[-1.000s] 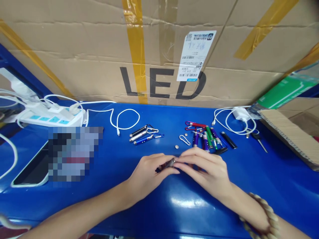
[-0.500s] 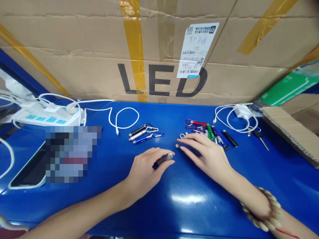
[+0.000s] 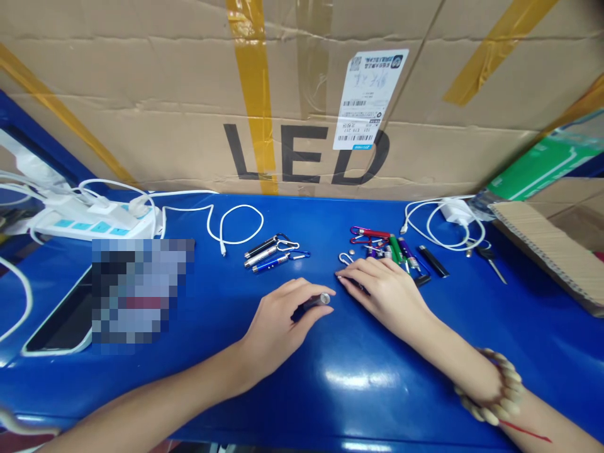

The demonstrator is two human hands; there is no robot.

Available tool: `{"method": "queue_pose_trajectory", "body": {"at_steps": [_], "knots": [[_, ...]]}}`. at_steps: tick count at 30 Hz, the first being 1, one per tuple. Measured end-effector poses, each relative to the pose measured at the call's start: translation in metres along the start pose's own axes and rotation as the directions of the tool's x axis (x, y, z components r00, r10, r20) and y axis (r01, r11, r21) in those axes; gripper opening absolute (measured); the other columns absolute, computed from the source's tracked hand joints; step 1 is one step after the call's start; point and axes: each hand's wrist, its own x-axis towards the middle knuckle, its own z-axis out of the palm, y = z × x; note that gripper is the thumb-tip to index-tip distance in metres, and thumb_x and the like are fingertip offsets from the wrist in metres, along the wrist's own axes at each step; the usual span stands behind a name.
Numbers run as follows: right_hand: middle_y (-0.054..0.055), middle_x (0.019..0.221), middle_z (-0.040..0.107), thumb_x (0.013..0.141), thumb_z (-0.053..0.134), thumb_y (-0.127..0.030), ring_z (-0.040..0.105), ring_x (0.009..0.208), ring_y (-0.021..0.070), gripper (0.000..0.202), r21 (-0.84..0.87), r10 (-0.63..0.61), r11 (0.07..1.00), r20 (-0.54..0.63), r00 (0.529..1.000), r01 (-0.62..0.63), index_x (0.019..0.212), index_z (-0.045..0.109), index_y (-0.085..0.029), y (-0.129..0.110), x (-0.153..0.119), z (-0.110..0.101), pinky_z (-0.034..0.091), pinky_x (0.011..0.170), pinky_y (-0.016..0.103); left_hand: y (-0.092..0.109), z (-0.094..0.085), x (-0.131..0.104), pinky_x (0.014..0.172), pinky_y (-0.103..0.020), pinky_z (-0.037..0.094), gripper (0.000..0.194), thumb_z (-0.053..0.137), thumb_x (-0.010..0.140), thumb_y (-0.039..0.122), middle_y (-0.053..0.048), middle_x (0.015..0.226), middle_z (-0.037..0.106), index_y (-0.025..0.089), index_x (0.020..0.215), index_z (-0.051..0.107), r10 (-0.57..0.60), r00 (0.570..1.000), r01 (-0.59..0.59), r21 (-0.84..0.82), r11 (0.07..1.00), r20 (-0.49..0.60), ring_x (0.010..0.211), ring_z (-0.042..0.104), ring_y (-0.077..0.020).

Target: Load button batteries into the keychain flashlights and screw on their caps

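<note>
My left hand (image 3: 278, 318) is wrapped loosely round a mini flashlight tube (image 3: 323, 300), its round silver end pointing to the right between thumb and forefinger. Most of the tube is hidden by the fingers. Over the blue table my right hand (image 3: 389, 292) has its thumb and forefinger pinched on a small button cell (image 3: 339, 277), of which only a sliver shows. Just beyond those fingertips are a silver carabiner clip (image 3: 346, 258) and another button cell (image 3: 352, 252). Red (image 3: 377, 233), green and purple keychain flashlights lie in a pile behind the right hand.
Three keychain flashlights (image 3: 274, 255) lie side by side left of centre. A black tube (image 3: 434, 261) and a key (image 3: 491, 264) lie at right. White cables, a power strip (image 3: 94, 226) and a phone (image 3: 61, 321) occupy the left. A large cardboard box (image 3: 179, 126) stands behind.
My right hand has come down and its thumb and forefinger have closed on the button cell that lay on the table. The flashlight tube in my left hand has turned slightly, its end facing me more.
</note>
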Motion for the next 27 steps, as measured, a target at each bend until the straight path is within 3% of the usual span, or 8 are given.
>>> {"method": "queue_pose_trajectory", "body": {"at_steps": [7, 12, 14, 17, 21, 27], "knots": [[0.001, 0.088, 0.064, 0.087, 0.053, -0.022, 0.057, 0.08, 0.015, 0.012, 0.158, 0.056, 0.986, 0.01, 0.998, -0.057, 0.09, 0.064, -0.018, -0.007, 0.002, -0.008, 0.039, 0.07, 0.029, 0.001, 0.002, -0.001, 0.062, -0.02, 0.04, 0.014, 0.055, 0.083, 0.026, 0.003, 0.072, 0.058, 0.022, 0.094, 0.064, 0.0, 1.0, -0.001, 0.048, 0.999, 0.018, 0.066, 0.053, -0.0092], [0.005, 0.091, 0.063, 0.082, 0.058, -0.012, 0.058, 0.081, 0.0117, 0.015, 0.349, 0.055, 0.936, -0.274, 0.96, 0.047, 0.096, 0.062, -0.014, -0.02, 0.002, -0.018, 0.046, 0.072, 0.025, -0.001, 0.002, -0.001, 0.059, -0.021, 0.039, 0.014, 0.056, 0.083, 0.027, 0.002, 0.069, 0.058, 0.02, 0.093, 0.064, 0.04, 0.999, -0.04, 0.053, 0.998, 0.006, 0.062, 0.052, -0.0096], [0.005, 0.09, 0.063, 0.079, 0.06, -0.008, 0.058, 0.079, 0.0104, 0.018, 0.388, 0.036, 0.916, -0.332, 0.943, 0.101, 0.096, 0.062, -0.013, -0.027, 0.002, -0.021, 0.048, 0.071, 0.023, -0.001, 0.002, -0.001, 0.059, -0.021, 0.039, 0.013, 0.056, 0.084, 0.027, 0.001, 0.067, 0.058, 0.018, 0.087, 0.065, 0.076, 0.997, -0.076, 0.066, 0.995, 0.0, 0.062, 0.051, -0.0099], [0.005, 0.087, 0.063, 0.078, 0.062, -0.008, 0.058, 0.078, 0.0094, 0.017, 0.419, -0.037, 0.89, -0.326, 0.945, 0.179, 0.094, 0.063, -0.011, -0.034, 0.001, -0.022, 0.049, 0.067, 0.02, -0.003, 0.002, 0.0, 0.06, -0.021, 0.038, 0.014, 0.053, 0.086, 0.025, 0.001, 0.067, 0.058, 0.018, 0.084, 0.065, 0.123, 0.992, -0.122, 0.071, 0.99, -0.001, 0.063, 0.051, -0.0102], [0.004, 0.089, 0.064, 0.079, 0.062, -0.011, 0.059, 0.081, 0.0094, 0.014, 0.435, -0.089, 0.873, -0.306, 0.948, 0.222, 0.093, 0.063, -0.012, -0.036, 0.002, -0.02, 0.049, 0.068, 0.02, -0.004, 0.001, 0.0, 0.062, -0.021, 0.04, 0.016, 0.05, 0.087, 0.02, 0.001, 0.073, 0.061, 0.02, 0.095, 0.064, 0.135, 0.991, -0.135, 0.064, 0.989, 0.007, 0.068, 0.053, -0.0107], [0.004, 0.087, 0.063, 0.079, 0.062, -0.01, 0.059, 0.078, 0.0084, 0.014, 0.418, -0.008, 0.897, -0.314, 0.949, 0.145, 0.093, 0.063, -0.013, -0.033, -0.001, -0.02, 0.05, 0.066, 0.019, -0.002, 0.001, 0.0, 0.061, -0.021, 0.039, 0.013, 0.053, 0.086, 0.025, 0.001, 0.07, 0.059, 0.019, 0.091, 0.064, 0.113, 0.993, -0.112, 0.062, 0.992, -0.012, 0.065, 0.052, -0.0102]]}}
